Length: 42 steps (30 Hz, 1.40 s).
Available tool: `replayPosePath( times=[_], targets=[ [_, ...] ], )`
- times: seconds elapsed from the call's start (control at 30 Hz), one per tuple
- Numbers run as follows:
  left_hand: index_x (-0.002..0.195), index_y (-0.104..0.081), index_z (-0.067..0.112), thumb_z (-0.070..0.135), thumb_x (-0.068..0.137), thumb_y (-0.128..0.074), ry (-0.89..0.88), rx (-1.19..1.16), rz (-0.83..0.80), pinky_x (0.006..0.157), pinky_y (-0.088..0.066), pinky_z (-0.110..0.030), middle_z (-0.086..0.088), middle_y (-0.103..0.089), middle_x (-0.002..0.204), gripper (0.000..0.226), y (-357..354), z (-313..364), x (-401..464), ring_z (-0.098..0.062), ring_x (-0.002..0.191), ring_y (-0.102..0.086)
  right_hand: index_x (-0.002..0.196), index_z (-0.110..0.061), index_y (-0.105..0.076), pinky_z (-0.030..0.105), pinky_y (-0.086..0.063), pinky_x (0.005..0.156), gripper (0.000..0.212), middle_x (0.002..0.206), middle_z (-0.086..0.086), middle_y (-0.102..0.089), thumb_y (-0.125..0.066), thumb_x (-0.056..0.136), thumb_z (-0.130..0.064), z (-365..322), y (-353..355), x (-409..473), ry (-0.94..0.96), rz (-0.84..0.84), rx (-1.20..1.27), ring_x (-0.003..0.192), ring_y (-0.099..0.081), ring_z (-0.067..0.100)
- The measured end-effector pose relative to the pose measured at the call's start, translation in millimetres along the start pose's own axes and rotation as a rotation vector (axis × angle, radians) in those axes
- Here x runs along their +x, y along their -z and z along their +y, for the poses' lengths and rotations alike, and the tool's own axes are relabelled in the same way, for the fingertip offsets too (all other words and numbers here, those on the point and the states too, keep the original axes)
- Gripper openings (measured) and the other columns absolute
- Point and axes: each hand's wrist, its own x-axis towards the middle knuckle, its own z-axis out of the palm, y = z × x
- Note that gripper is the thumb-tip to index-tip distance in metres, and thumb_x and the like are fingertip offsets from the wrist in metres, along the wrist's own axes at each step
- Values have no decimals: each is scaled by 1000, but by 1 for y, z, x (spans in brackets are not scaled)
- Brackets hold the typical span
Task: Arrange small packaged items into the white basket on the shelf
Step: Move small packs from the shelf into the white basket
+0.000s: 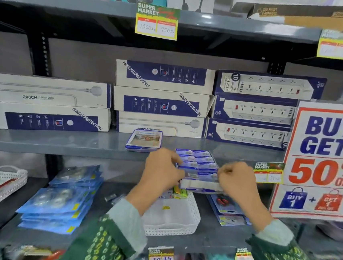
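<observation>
While both hands, left hand (162, 171) and right hand (235, 182), pinch a stack of blue packets (197, 170) at twelve o'clock above the white basket (178, 224), it looks nearly empty, most arranging remaining.

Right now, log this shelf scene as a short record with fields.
setting: shop shelving, grey metal shelves
left hand: grip on the left end of a stack of small blue packets
right hand: grip on the right end of the same stack
stack position: held above the white basket
basket contents: mostly bare, a few small items at its far end
upper shelf: power strip boxes stacked in rows, one small clear-window packet in front
left of basket: pile of blue pouches
right: sale poster
</observation>
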Motion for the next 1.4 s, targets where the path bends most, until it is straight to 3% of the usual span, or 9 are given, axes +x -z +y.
replayPosePath(
  times=[0.17,0.27,0.43,0.57,0.7,0.83,1.07,1.17,1.4],
  targets=[
    [73,-71,19,1,68,-66,65,-22,-9,63,-59,-26,-5,-73,63,19,-15,-14,-35,-18,57,-72,66,-12,-77,32,-54,68,20,71,8,-75,-61,75,-5,17,-3,-27,16,-66,39,70,-68,26],
    [72,-70,23,4,65,-67,86,-7,14,71,-60,-30,-5,-73,68,20,-35,-36,-36,-22,67,-72,69,-11,-77,31,-50,67,18,73,8,-76,-62,77,-6,29,-18,-32,11,-71,42,74,-68,26],
    [78,-59,26,1,67,-66,118,-13,50,44,-42,-5,5,-59,57,29,-64,-70,-22,-10,51,-58,58,-19,-74,29,-47,60,15,56,6,-67,-66,70,-16,55,-66,-19,-179,-245,222,59,-56,9],
    [78,-55,23,-1,68,-62,113,39,45,42,-36,-2,10,-49,48,28,-85,-99,2,2,41,-43,54,-5,-65,27,-42,54,20,47,12,-50,-55,49,-22,82,-120,11,-268,-352,209,54,-45,8],
    [78,-51,22,-2,71,-60,115,73,-8,42,-37,-4,11,-46,53,27,-110,-137,34,5,46,-39,40,-8,-62,20,-36,41,13,40,3,-54,-59,52,-5,96,-163,41,-385,-499,84,43,-53,13],
    [72,-49,21,1,75,-62,95,103,-63,60,-38,-5,10,-45,56,24,-141,-174,64,4,52,-45,69,-1,-74,29,-53,58,16,67,13,-71,-63,60,-8,118,-207,67,-490,-553,-4,70,-71,25],
    [67,-44,21,1,72,-53,115,126,-238,49,-41,-25,1,-52,59,22,-198,-232,89,-19,55,-50,115,0,-60,35,-50,92,36,122,18,-65,-58,82,-14,130,-249,71,-472,-568,-343,117,-61,32],
    [65,-47,19,-2,69,-52,126,129,-326,52,-49,-39,2,-50,58,21,-214,-244,93,-21,55,-51,120,-1,-57,37,-49,95,35,126,18,-62,-55,86,-10,135,-263,69,-400,-591,-471,119,-58,34],
    [56,-44,20,-6,70,-53,99,203,-374,50,-38,-25,3,-53,57,31,-232,-253,100,-15,55,-49,128,-5,-56,37,-47,97,38,130,16,-59,-43,92,-1,137,-286,69,-236,-617,-601,122,-55,31]
  ],
)
